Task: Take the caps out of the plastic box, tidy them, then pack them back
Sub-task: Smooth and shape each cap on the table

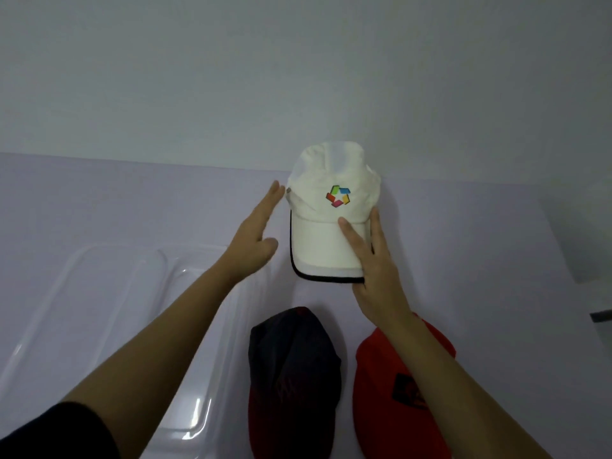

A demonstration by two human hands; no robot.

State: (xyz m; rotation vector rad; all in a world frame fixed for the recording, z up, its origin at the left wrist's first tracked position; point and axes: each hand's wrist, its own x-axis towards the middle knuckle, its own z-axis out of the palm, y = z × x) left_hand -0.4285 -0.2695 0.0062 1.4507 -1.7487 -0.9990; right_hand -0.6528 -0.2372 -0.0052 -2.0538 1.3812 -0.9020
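Observation:
A white cap (331, 213) with a colourful star logo and a dark-edged brim lies on the pale table near the wall. My right hand (374, 260) grips the brim's right side, thumb on top. My left hand (256, 233) hovers flat with fingers apart just left of the cap's crown, fingertips close to its side. A dark navy cap (293, 376) lies nearer to me, and a red cap (390, 392) with a black patch sits to its right, partly hidden under my right forearm. The clear plastic box (99, 309) stands at the left; I see no caps in it.
A white wall rises just behind the white cap. The table (480, 243) runs on to the right, where a grey object (601, 316) shows at the frame's edge. My left forearm crosses over the box's right rim.

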